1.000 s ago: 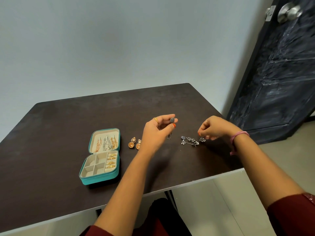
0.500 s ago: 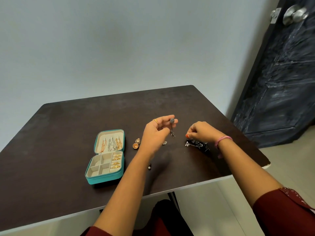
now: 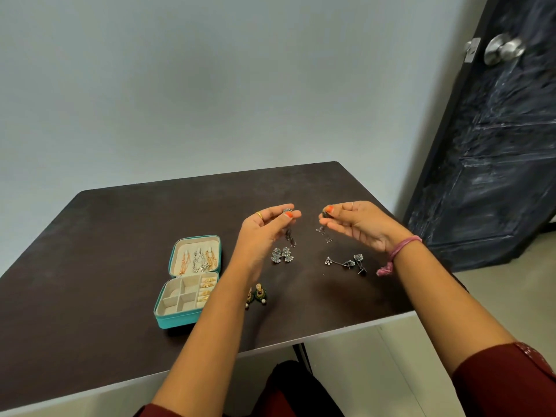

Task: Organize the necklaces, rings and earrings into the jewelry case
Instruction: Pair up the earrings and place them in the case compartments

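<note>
On the dark table (image 3: pixel 90 266), the open teal jewelry case (image 3: pixel 186 284) sits left; the left hand (image 3: pixel 264 233) and right hand (image 3: pixel 358 224) each pinch a dangling silver earring (image 3: pixel 290 236).

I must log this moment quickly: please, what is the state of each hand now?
Left hand: pinches a dangling silver earring.
Right hand: pinches a second silver earring.

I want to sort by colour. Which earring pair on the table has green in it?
The green-and-gold pair nearest the jewelry case; the other loose earrings are silver.
</note>
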Demonstrator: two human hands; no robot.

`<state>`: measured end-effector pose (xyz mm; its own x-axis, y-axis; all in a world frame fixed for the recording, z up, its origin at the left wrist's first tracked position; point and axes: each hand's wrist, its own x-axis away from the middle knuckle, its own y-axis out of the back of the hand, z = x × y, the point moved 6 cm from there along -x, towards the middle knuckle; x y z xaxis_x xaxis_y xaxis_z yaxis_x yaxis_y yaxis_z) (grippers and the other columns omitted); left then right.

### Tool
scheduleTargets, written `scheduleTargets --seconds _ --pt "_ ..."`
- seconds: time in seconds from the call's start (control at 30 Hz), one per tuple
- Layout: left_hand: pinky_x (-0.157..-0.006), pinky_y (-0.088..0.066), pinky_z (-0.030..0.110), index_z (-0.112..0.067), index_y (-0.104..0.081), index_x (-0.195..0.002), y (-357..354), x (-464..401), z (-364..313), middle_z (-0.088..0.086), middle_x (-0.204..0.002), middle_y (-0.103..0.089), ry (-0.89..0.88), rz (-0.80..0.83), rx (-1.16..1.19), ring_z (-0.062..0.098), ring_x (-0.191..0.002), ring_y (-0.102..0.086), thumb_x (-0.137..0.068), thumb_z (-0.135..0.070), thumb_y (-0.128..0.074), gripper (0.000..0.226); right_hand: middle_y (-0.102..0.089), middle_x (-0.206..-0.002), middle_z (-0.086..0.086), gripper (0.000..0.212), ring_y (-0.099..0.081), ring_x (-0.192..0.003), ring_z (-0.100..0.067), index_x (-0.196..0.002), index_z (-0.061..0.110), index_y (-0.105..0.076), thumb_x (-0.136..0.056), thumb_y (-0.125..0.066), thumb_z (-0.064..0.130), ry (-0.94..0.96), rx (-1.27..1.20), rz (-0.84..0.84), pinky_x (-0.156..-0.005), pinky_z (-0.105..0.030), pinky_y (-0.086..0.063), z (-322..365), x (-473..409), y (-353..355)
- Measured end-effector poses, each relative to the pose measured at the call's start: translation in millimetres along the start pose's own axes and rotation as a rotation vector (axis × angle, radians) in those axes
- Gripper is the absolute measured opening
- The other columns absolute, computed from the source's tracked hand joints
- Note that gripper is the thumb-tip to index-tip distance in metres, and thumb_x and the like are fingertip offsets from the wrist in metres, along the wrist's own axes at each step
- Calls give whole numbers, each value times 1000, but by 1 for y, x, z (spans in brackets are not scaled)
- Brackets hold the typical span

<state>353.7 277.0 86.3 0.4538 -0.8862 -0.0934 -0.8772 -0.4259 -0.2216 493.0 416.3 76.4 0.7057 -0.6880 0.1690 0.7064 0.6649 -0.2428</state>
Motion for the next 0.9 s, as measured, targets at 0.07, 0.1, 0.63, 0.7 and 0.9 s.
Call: scheduleTargets --seconds 0.07,0.1,0.63,0.7,0.9 --pt "-95 -47 28 -15 -66 -108 5 1 -3 1 -102 -74 7 13 -14 16 -107 -65 -92 -11 -59 18 -73 -85 -11 15 -72 -80 -16 -95 -2 -65 -89 -61 11 -3 -68 -1 -69 -20 -58 6 4 -8" --pt "-97 -47 29 -14 -66 -109 7 2 -5 2 -103 -74 8 19 -22 16 -107 -64 -93 -10 -58 19 -73 -86 -10 18 -72 -81 -16 -96 -1 -65 -86 -64 14 -3 -87 8 -69 -20 -58 9 6 -12" --pt "-68 -30 28 -16 -70 -108 34 22 -40 -5 -106 -73 69 22 -217 9 -86 -42 -90 -15 -50 28 -74 -104 2 29 -66 -70 -7 -106 18 -70 -87 -65 38 52 430 41 -54 -16 -36 34 28 -64" --pt "-68 -30 27 -17 -71 -107 38 24 -39 -5 -107 -73 81 26 -223 9 -86 -42 -91 -22 -54 24 -74 -104 4 40 -68 -76 -9 -108 19 -69 -88 -57 51 24 461 49 -57 -18 -36 32 31 -70" --pt "-62 -31 24 -24 -70 -103 46 28 -32 -7 -104 -74 105 52 -358 8 -81 -43 -95 -25 -56 16 -75 -99 0 52 -70 -89 -14 -106 16 -72 -94 -41 56 -7 526 45 -59 -21 -37 26 38 -80"
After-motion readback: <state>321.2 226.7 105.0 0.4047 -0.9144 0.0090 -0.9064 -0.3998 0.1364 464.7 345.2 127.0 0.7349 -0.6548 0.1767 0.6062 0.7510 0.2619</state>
